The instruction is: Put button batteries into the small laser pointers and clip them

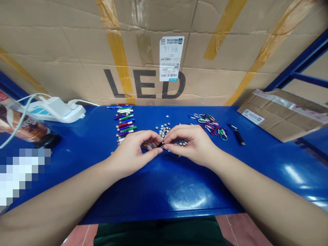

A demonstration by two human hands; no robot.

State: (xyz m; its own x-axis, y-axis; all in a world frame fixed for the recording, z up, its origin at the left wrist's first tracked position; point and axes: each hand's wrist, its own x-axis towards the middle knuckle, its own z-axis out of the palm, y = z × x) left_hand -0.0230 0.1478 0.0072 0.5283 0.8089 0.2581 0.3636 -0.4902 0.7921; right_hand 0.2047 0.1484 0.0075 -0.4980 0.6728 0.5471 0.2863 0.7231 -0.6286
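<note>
My left hand (134, 147) and my right hand (193, 141) meet above the middle of the blue table, fingertips almost touching. Between the fingertips is a small dark piece (161, 145), mostly hidden, whose kind I cannot make out. Both hands are closed in a pinch at it. Just behind and under the fingers lies a scatter of silvery button cells (164, 130). Left of them, a column of small metal flashlights (126, 125) in several colours runs away from me, its near end partly behind my left hand.
Coloured carabiners (211, 126) lie in a pile at right, beside a black pen-like tool (238, 133). A small carton (284, 114) stands farther right. A white power strip (57, 109) and a bottle (23, 123) are at left. A large cardboard box (84, 78) walls the back.
</note>
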